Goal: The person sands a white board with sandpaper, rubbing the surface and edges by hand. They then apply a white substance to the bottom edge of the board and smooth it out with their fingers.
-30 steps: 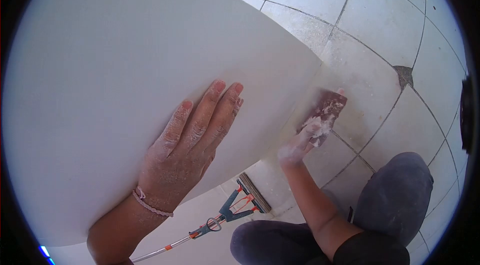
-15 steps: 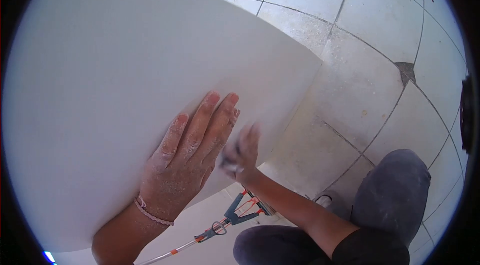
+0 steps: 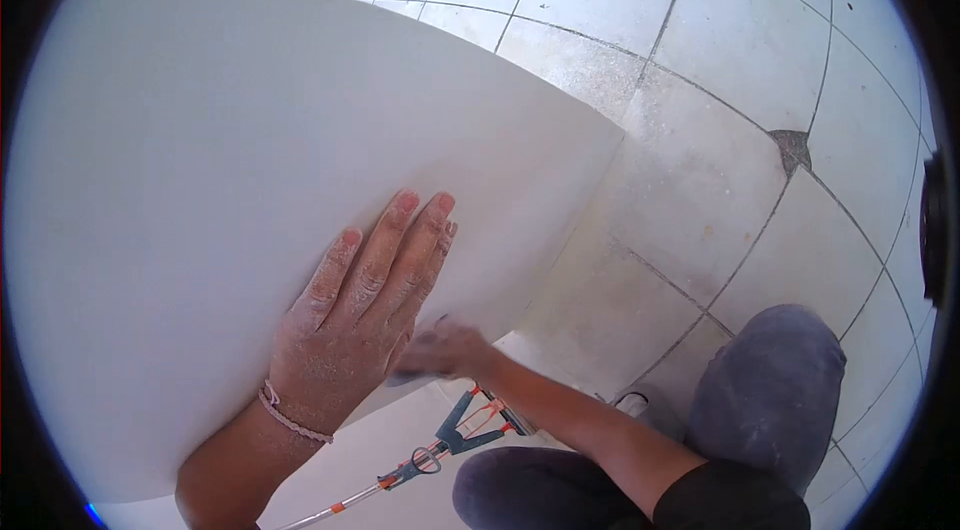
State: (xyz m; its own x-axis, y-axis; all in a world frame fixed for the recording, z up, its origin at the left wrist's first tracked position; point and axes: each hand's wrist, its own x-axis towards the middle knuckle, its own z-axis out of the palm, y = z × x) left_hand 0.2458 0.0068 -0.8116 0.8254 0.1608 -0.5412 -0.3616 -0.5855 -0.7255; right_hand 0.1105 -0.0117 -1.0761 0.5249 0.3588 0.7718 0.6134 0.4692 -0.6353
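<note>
My left hand (image 3: 345, 345), dusted with white powder and wearing a pale bracelet (image 3: 290, 417) at the wrist, lies flat on a smooth white surface (image 3: 200, 180). Its fingers are stretched out and hold nothing. Just right of it and lower, my right hand (image 3: 445, 350) is at the lower edge of the same surface, blurred by motion. Its fingers look closed round something greyish, mostly hidden and too smeared to identify.
Below my right hand, a tool with a metal pole and a grey and orange head (image 3: 470, 430) lies at an angle. Tiled floor (image 3: 740, 30) with whitish dust spreads to the right, with a dark patch (image 3: 793, 150). My bent knees (image 3: 770, 390) are at lower right.
My right hand has moved down and left along the surface, closer to my left wrist. My left hand stays flat on the surface. The whole view has shifted slightly.
</note>
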